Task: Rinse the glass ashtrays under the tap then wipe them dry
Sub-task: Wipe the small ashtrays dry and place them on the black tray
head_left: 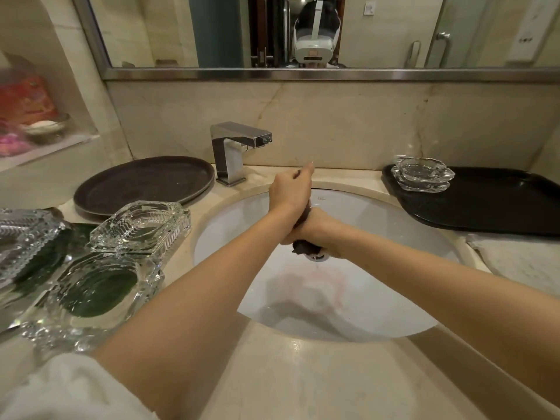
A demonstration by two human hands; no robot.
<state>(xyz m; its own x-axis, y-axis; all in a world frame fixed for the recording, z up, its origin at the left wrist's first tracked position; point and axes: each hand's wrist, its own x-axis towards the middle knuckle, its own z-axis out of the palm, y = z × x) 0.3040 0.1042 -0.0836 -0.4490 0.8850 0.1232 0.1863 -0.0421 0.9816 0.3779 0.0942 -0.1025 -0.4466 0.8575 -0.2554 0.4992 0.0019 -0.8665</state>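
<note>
A: What is held above the white oval sink basin?

B: A dark brown twisted cloth is held upright over the basin, near the drain. Its upper end is gripped by the left hand, with fingers curled round it, and its lower end is gripped by the right hand, also closed tightly. A short dark tail of the cloth is seen below the right hand. The two hands are touching each other.

A: Where are the glass ashtrays placed?

B: Three clear square cut-glass ashtrays are seen on the left side of the beige marble counter, near the camera, just beside the basin. Two of them are stacked on each other; a third is partly cut by the left edge. Two more clear rounded glass ashtrays are stacked on the far left corner of a black rectangular tray, at the right of the basin.

A: What else is seen?

B: A square chrome tap is mounted at the far edge of the basin; no water is seen running from it. A dark brown round tray is laid at its left. A pale folded towel is partly seen at the right, nearer than the black tray.
</note>
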